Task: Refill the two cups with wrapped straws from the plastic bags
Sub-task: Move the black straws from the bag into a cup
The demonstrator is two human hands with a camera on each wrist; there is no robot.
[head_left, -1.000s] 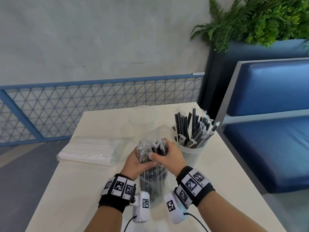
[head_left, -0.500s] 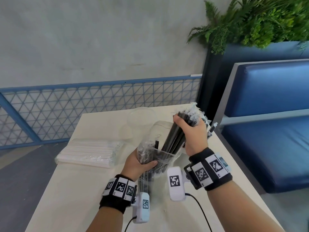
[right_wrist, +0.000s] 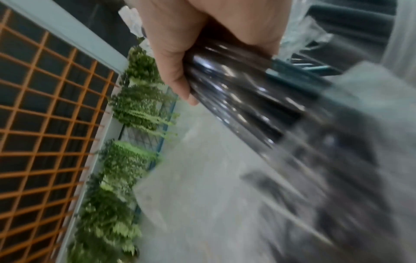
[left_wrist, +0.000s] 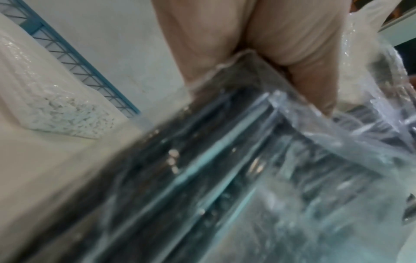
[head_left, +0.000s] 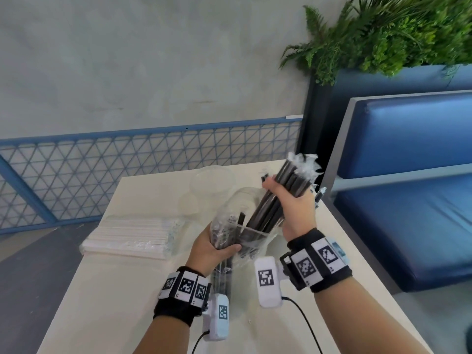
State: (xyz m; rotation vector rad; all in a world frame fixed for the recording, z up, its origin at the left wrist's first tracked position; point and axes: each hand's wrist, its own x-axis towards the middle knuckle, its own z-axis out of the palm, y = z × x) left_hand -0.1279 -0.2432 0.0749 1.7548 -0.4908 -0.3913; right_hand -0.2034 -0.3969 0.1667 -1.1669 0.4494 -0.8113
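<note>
My left hand (head_left: pixel 212 247) grips a clear plastic bag (head_left: pixel 240 213) of black wrapped straws, held upright over the table (head_left: pixel 102 290); in the left wrist view the bag (left_wrist: pixel 225 178) fills the frame. My right hand (head_left: pixel 291 200) grips a bundle of black wrapped straws (head_left: pixel 281 195), tilted up to the right, its lower ends still inside the bag's mouth. The right wrist view shows that bundle (right_wrist: pixel 247 99) in my fist. An empty clear cup (head_left: pixel 213 180) stands behind the bag. The cup with black straws is almost wholly hidden behind my right hand.
A flat bag of white wrapped straws (head_left: pixel 132 236) lies on the table's left side, seen also as the white bag (left_wrist: pixel 45 99). A blue bench (head_left: pixel 408 200) stands close to the right edge. A blue mesh railing (head_left: pixel 127 169) and a planter (head_left: pixel 383 34) lie beyond.
My right hand closed round a bundle of black straws inside the bag and drew it up and to the right, mostly out of the bag. The left hand kept holding the bag.
</note>
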